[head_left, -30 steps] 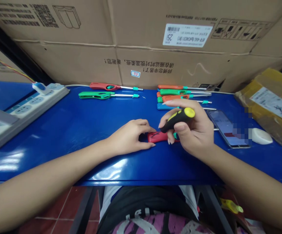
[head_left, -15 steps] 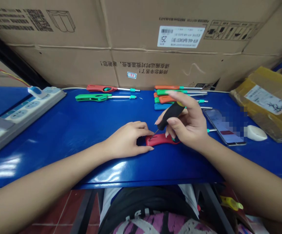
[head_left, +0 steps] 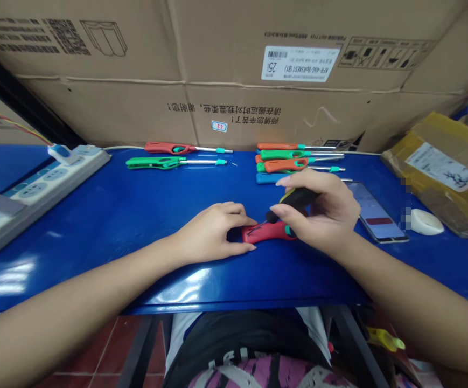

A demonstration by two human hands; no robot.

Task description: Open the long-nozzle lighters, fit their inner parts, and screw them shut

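Observation:
A red long-nosed lighter (head_left: 269, 231) lies on the blue table, its handle end pinched between the thumb and fingers of my left hand (head_left: 217, 233). In my right hand (head_left: 326, 213) is a screwdriver (head_left: 298, 199) with a black and yellow handle, held at a low slant. Its thin tip touches the top face of the lighter near the slot at the left end. My right hand hides the lighter's nozzle side.
Behind my right hand lie several coloured lighters (head_left: 284, 166). A red lighter (head_left: 165, 147) and a green one (head_left: 155, 162) lie back left. A power strip (head_left: 35, 194) stands left; a phone (head_left: 375, 213), a white oval object (head_left: 426, 221) and a taped box (head_left: 439, 167) are right.
My right hand has shifted a little right and lower, tilting the screwdriver flatter, with its tip still at the lighter's left end. My left hand has stayed in place.

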